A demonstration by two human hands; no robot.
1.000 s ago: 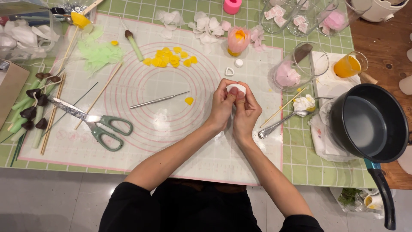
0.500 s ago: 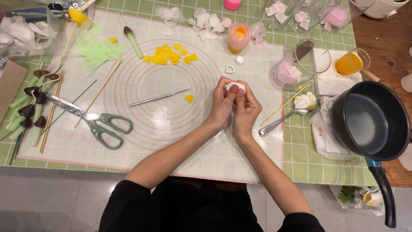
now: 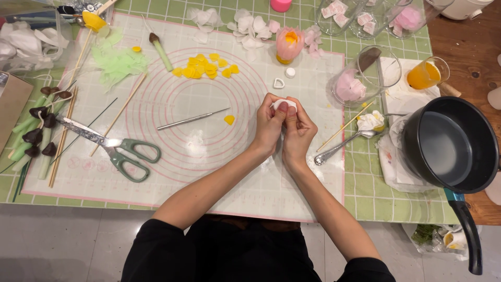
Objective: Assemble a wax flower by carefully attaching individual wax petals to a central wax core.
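Note:
Both of my hands meet over the middle of the white round-marked mat (image 3: pixel 219 172). My left hand (image 3: pixel 270 125) and my right hand (image 3: pixel 298 131) together pinch a small lump of white paste (image 3: pixel 285 104) between thumbs and fingertips, held just above the mat. A single yellow petal (image 3: pixel 229 120) lies left of my hands. A thin metal needle tool (image 3: pixel 193 119) lies further left. A small white heart-shaped cutter (image 3: pixel 279 83) sits just beyond my fingers.
Green-handled scissors (image 3: pixel 117 151) lie at the left, beside wooden skewers and green stems with brown tips (image 3: pixel 36 138). Yellow petals (image 3: pixel 206 68), white petals (image 3: pixel 250 26) and a pink flower (image 3: pixel 290 46) sit at the back. A black pot (image 3: pixel 449 146), spoon (image 3: pixel 342 145) and glass jars (image 3: pixel 365 75) stand right.
My hands stay in place, kneading the white lump slightly. The view has shifted a little upward.

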